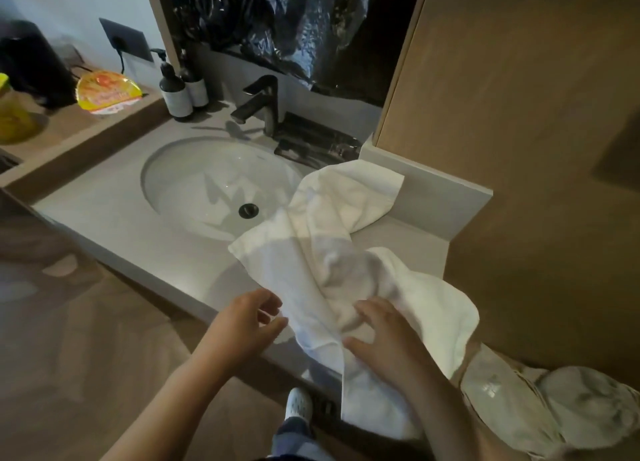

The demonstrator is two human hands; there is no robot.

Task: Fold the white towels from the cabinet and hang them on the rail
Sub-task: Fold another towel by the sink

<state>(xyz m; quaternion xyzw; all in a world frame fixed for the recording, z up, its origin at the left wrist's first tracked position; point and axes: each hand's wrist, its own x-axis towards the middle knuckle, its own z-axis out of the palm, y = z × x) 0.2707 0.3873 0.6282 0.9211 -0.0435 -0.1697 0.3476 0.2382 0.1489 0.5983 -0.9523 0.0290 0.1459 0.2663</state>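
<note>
Supervisor: Where is the white towel on your feed?

Operator: I see it crumpled on the grey countertop, just right of the sink basin. Its far end lies against the low ledge at the right, and its near end hangs over the counter's near edge.

Supervisor: And the hands?

Operator: I read the left hand as spread loosely, fingers slightly bent, gripping nothing. It is just beside the towel's left edge, and I cannot tell whether the fingertips touch the cloth. The right hand rests on the bunched near part of the towel, fingers spread and nearly straight, thumb out to the left, not curled round anything.

Supervisor: Anything else around?

Operator: I have a dark faucet on the far side of the basin, two dark pump bottles to its left, and a yellow packet on the wooden shelf at far left. A clear plastic bag sits near right, beside the right forearm
</note>
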